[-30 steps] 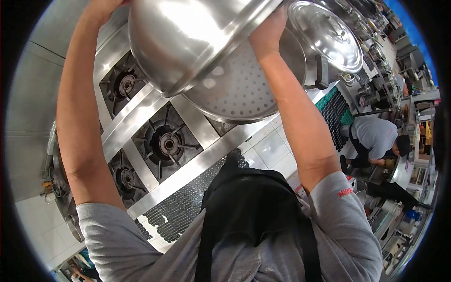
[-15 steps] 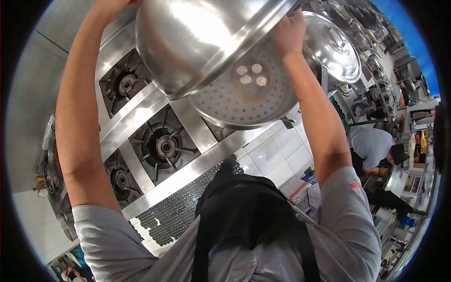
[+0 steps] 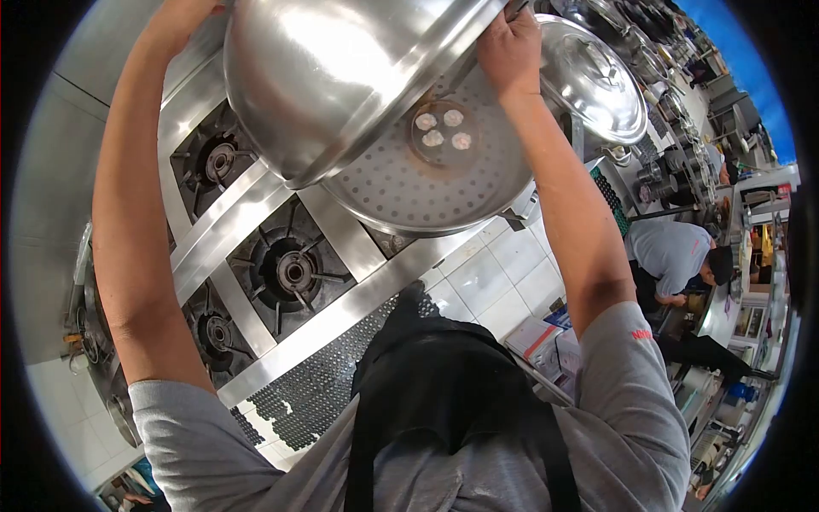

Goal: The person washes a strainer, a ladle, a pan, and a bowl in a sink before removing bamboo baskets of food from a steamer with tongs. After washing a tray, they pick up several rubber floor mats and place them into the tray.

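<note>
A large domed steel lid [image 3: 333, 77] is tilted up over a round perforated steamer tray [image 3: 401, 192]. My right hand [image 3: 510, 55] is closed on the lid's right edge, where a dark handle partly shows. At the top left, my left hand [image 3: 183, 17] reaches the lid's far side; its fingers are mostly cut off by the frame edge. Under the raised rim, a small round clear dish [image 3: 444, 156] sits on the tray. Several small whitish pieces, like dumplings [image 3: 433, 137], lie in it. The lid hides the tray's back left part.
Gas burners [image 3: 294, 270] on a steel stove stand left of the tray. Another shiny lidded pot [image 3: 593, 81] is just right of my right hand. A black rubber mat [image 3: 307, 375] and boxes [image 3: 546, 346] lie on the floor. A co-worker [image 3: 670, 256] bends over a counter at right.
The lid and both my hands have shifted slightly left, partly with the whole view. The dish with the whitish pieces shows more clearly, with less haze over it.
</note>
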Demonstrator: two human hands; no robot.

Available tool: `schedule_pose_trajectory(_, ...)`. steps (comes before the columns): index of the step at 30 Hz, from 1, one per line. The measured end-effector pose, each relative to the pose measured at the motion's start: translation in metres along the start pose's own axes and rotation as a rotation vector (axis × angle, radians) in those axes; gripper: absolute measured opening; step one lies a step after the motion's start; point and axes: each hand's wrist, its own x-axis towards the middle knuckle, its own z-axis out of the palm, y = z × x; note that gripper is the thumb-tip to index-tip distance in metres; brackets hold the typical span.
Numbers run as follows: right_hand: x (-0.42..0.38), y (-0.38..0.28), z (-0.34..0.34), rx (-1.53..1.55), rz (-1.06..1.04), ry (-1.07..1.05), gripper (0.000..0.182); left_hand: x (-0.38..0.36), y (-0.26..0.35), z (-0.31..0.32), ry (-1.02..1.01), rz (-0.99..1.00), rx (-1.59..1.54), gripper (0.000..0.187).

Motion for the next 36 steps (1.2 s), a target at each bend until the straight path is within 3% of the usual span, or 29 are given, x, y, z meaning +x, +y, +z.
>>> schedule_pose_trajectory(2, 0.0, -0.011, -0.002, 0.661, 0.485, -0.118, 0.029, 0.001, 0.001, 0.001, 0.021, -0.046, -0.032, 0.046)
schedule_pose_trajectory(8, 0.021, -0.029, -0.018, 0.645, 0.766, -0.262, 0.037, 0.001, -0.005, -0.004, 0.048, -0.126, -0.067, 0.047)
schedule_pose_trajectory(11, 0.021, -0.028, -0.007, 0.825, 0.697, -0.12, 0.04, 0.012, -0.021, -0.008, 0.068, -0.213, -0.086, 0.048)
schedule_pose_trajectory(14, 0.026, -0.04, -0.018, 0.784, 0.703, -0.073, 0.039, 0.02, -0.043, -0.015, 0.041, -0.079, -0.046, 0.049)
schedule_pose_trajectory(18, 0.029, -0.042, -0.022, 0.773, 0.992, -0.122, 0.038, 0.018, -0.041, -0.014, 0.032, -0.084, -0.084, 0.049)
schedule_pose_trajectory(23, 0.003, -0.026, -0.002, 0.636, 0.683, -0.065, 0.039, 0.018, -0.037, -0.013, 0.023, -0.104, -0.118, 0.049)
schedule_pose_trajectory(24, 0.0, -0.025, -0.001, 0.6, 0.62, -0.057, 0.039, 0.032, -0.057, -0.027, -0.043, -0.199, -0.236, 0.048)
schedule_pose_trajectory(25, 0.0, -0.027, -0.003, 0.598, 0.621, -0.078, 0.038, 0.047, -0.074, -0.048, -0.11, -0.294, -0.354, 0.048)
schedule_pose_trajectory(27, 0.003, -0.032, -0.007, 0.597, 0.619, -0.121, 0.038, 0.059, -0.093, -0.054, -0.111, -0.296, -0.342, 0.048)
schedule_pose_trajectory(29, 0.0, -0.031, -0.004, 0.72, 0.686, -0.143, 0.037, 0.022, -0.037, -0.012, 0.018, -0.112, -0.08, 0.048)
schedule_pose_trajectory(30, -0.001, -0.032, -0.003, 0.782, 0.719, -0.154, 0.037, 0.024, -0.041, -0.012, 0.008, -0.122, -0.23, 0.048)
schedule_pose_trajectory(36, 0.004, -0.032, -0.03, 0.652, 0.671, -0.201, 0.038, 0.009, -0.026, -0.012, 0.008, -0.057, -0.047, 0.049)
